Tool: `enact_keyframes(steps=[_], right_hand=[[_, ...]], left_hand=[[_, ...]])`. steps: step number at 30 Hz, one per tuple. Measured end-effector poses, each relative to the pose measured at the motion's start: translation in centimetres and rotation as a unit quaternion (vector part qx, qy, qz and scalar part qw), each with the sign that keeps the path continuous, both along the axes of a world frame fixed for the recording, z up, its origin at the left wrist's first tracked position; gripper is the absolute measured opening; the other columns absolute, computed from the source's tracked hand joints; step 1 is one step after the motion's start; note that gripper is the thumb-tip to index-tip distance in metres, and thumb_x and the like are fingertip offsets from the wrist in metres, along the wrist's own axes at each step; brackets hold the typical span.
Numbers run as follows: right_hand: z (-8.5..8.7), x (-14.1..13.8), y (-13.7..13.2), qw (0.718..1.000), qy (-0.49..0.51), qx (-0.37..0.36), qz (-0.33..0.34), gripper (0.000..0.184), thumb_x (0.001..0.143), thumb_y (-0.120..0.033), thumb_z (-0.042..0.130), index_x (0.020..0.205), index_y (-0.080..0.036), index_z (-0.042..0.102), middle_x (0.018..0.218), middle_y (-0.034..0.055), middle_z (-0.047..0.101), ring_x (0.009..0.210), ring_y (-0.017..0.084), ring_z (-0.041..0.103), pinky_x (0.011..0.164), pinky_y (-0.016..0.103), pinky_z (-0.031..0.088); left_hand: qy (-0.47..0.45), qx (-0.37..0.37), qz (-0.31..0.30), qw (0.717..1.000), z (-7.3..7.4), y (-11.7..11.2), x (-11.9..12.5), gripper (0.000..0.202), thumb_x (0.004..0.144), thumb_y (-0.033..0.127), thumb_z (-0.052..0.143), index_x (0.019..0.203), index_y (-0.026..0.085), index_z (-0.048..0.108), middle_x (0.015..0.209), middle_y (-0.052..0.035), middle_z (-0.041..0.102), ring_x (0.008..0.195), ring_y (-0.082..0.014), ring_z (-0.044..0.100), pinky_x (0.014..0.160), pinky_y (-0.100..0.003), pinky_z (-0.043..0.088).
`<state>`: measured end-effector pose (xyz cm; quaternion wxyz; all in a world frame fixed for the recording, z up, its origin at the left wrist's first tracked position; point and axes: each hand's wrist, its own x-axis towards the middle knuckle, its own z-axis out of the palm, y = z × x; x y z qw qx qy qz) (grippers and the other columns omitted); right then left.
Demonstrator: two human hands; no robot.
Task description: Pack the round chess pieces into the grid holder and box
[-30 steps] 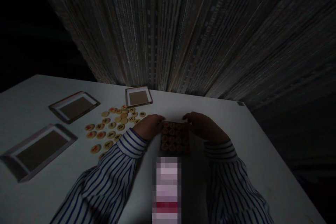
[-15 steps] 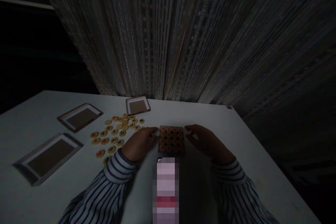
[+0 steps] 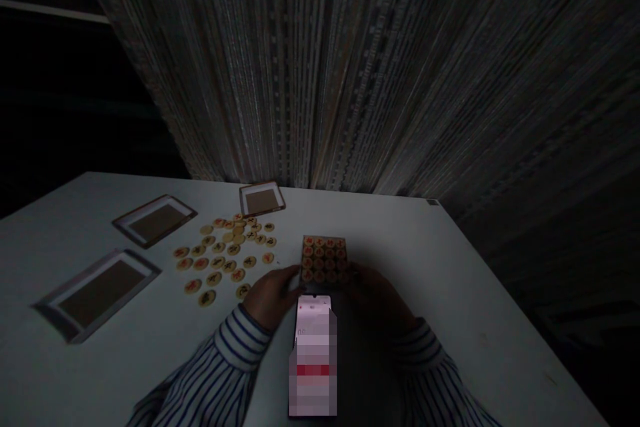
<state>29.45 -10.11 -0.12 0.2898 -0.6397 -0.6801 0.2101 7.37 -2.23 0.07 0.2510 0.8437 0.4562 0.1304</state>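
Note:
A small square box (image 3: pixel 324 259) filled with rows of Chinese chess pieces, many with red characters, is between my two hands. My left hand (image 3: pixel 274 293) is at its lower left side, fingers closed against the edge. On the lower right side, my right hand (image 3: pixel 377 297) grips it too, though that hand is dark and its fingertips are partly hidden. Whether the box touches the table cannot be made out. Just below the box lies a phone (image 3: pixel 314 327) with a lit screen, partly pixelated. Loose Chinese chess pieces (image 3: pixel 217 262) are scattered left of my left hand.
On the white table (image 3: pixel 425 247), three shallow rectangular trays stand to the left: a near tray (image 3: pixel 100 293), a middle tray (image 3: pixel 155 220) and a far tray (image 3: pixel 262 200). A string curtain (image 3: pixel 320 80) hangs behind the table's far edge. The room is dim.
Both hands have moved nearer, closing in on the box's lower sides from just beside it. The box's top looks brighter and sits slightly further up and left in view.

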Motion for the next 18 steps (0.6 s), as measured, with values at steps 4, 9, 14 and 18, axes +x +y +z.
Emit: enact_keyframes(steps=[4, 9, 14, 18], right_hand=[[0.0, -0.1, 0.1, 1.0, 0.017, -0.004, 0.015, 0.036, 0.083, -0.024, 0.048, 0.119, -0.023, 0.053, 0.115, 0.0075, 0.061, 0.105, 0.022, 0.056, 0.091, 0.04, 0.044], [-0.5, 0.1, 0.2, 1.0, 0.001, -0.004, -0.015, 0.037, 0.083, -0.028, 0.049, 0.119, -0.021, 0.053, 0.116, 0.0093, 0.06, 0.105, 0.023, 0.056, 0.09, 0.041, 0.044], [-1.3, 0.2, 0.3, 0.999, -0.017, 0.005, -0.032, 0.038, 0.081, -0.029, 0.051, 0.119, -0.021, 0.053, 0.114, 0.0094, 0.061, 0.104, 0.024, 0.056, 0.089, 0.042, 0.045], [-1.0, 0.1, 0.3, 0.999, -0.019, 0.021, -0.036, 0.036, 0.082, -0.028, 0.05, 0.118, -0.021, 0.054, 0.113, 0.0094, 0.062, 0.103, 0.024, 0.057, 0.087, 0.042, 0.046]], left_hand=[[-0.002, -0.012, -0.002, 1.0, -0.4, 0.1, 0.3, 0.043, 0.075, 0.026, 0.056, 0.117, 0.015, 0.056, 0.109, -0.01, 0.065, 0.1, -0.0231, 0.061, 0.086, -0.033, 0.048], [-0.01, 0.0, -0.001, 1.0, -1.0, 0.3, 0.4, 0.039, 0.077, 0.026, 0.054, 0.115, 0.016, 0.058, 0.108, -0.0092, 0.066, 0.098, -0.0216, 0.061, 0.085, -0.032, 0.048], [-0.01, 0.006, -0.003, 1.0, -1.0, 0.4, 0.4, 0.039, 0.079, 0.027, 0.052, 0.115, 0.016, 0.058, 0.106, -0.0089, 0.067, 0.096, -0.0218, 0.062, 0.084, -0.033, 0.049], [-0.009, 0.013, 0.0, 1.0, -1.1, 0.5, 0.4, 0.037, 0.079, 0.027, 0.05, 0.113, 0.016, 0.059, 0.105, -0.0083, 0.067, 0.096, -0.0215, 0.062, 0.083, -0.032, 0.049]])
